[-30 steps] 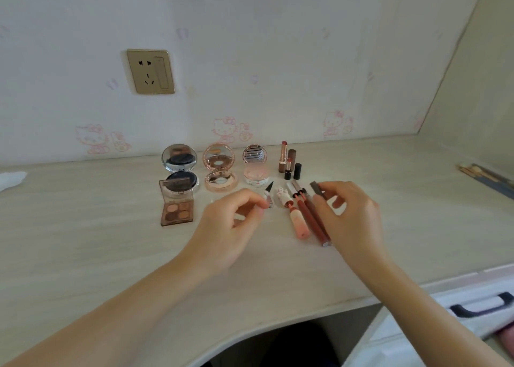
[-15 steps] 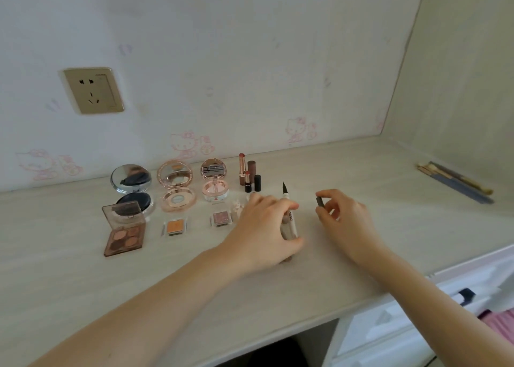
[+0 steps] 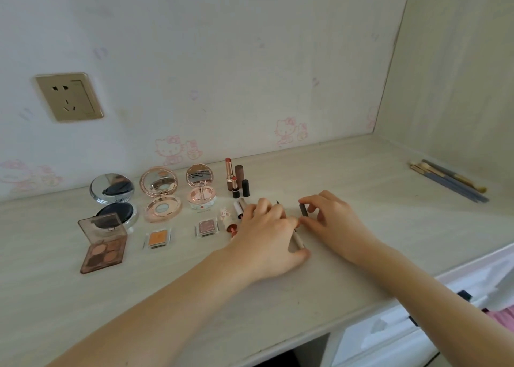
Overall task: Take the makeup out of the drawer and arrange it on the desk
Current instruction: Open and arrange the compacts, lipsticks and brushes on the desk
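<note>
Left hand (image 3: 268,236) lies over an uncapped eyeliner pen (image 3: 298,240) on the table (image 3: 361,227), fingers curled round it, tip poking out beyond the knuckles. Right hand (image 3: 331,219) pinches its dark cap (image 3: 303,210) just beside. Left of them: three open compacts (image 3: 160,193), eyeshadow palette (image 3: 104,244), two small pans (image 3: 157,238), upright lipsticks (image 3: 236,179). Lip tubes (image 3: 230,222) partly hidden behind the left hand. Brushes (image 3: 450,180) far right, well apart

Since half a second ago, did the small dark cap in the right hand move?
No: the small dark cap, pinched by the right hand, sits as before, right of the upright lipsticks.
</note>
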`<state>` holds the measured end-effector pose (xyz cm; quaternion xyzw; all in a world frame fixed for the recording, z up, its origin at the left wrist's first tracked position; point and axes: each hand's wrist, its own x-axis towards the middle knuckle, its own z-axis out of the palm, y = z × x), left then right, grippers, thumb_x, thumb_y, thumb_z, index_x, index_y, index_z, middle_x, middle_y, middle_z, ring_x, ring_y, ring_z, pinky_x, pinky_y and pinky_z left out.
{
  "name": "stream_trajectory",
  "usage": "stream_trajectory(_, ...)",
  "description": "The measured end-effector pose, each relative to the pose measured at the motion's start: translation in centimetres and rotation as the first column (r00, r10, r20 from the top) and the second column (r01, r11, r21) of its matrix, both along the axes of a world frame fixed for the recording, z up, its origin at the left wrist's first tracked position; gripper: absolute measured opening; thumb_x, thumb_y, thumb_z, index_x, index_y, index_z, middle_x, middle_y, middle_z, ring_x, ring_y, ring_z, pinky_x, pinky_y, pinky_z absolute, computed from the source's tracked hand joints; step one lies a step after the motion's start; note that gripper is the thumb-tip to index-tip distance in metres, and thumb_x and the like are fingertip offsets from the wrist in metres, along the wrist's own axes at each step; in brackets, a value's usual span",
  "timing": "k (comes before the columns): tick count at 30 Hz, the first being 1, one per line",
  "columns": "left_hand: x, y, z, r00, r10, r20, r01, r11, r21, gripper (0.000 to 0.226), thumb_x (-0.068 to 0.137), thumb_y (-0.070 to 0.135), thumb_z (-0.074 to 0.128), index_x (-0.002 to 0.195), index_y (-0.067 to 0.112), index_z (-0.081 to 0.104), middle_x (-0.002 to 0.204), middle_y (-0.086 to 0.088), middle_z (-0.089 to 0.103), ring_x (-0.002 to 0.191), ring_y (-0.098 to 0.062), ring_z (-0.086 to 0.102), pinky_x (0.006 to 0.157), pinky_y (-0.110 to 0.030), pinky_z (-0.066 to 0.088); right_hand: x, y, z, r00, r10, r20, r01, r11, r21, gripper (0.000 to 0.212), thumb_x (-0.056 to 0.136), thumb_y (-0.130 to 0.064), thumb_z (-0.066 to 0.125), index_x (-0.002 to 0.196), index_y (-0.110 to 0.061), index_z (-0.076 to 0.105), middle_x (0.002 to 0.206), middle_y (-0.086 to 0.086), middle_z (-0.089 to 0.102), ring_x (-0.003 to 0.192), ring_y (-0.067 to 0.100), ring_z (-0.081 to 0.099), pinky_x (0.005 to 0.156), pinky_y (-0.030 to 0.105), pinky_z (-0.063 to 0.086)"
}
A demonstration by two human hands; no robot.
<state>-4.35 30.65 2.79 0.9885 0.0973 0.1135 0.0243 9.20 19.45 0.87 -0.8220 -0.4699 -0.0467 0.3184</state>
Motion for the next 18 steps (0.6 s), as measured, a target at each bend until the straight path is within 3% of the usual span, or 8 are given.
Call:
stream_trajectory(7, -1.1, -0.2, -0.3, 0.996, -0.044, 0.082, 0.04, 0.998, 0.044, 0.04, 0.089, 0.051, 0.045, 0.116, 0.026, 0.061, 0.107, 0.006, 0.048, 0.11, -0.018, 0.035, 0.102, -0.034, 0.024, -0.2, 0.0, 0.1, 0.998, 0.021, 0.057, -0.014, 0.993, -0.117, 0.037, 0.091, -0.028, 0.062, 0.127, -0.019, 0.06, 0.109, 0.002, 0.058, 0.1, 0.02, 0.054, 0.087, 0.028, 0.043)
stream_trajectory(18, -2.2, -0.6, -0.6, 0.99, -0.001, 0.143, -0.009, 0.997, 0.075, 0.033, 0.091, 0.041, 0.044, 0.107, 0.021, 0.064, 0.109, 0.007, 0.056, 0.109, -0.017, 0.044, 0.099, -0.028, 0.029, -0.4, 1.9, 0.4, 0.992, 0.09, 0.083, -0.075, 0.982, -0.173, 0.038, 0.093, -0.037, 0.056, 0.128, -0.025, 0.059, 0.113, -0.002, 0.052, 0.104, 0.021, 0.05, 0.092, 0.029, 0.042)
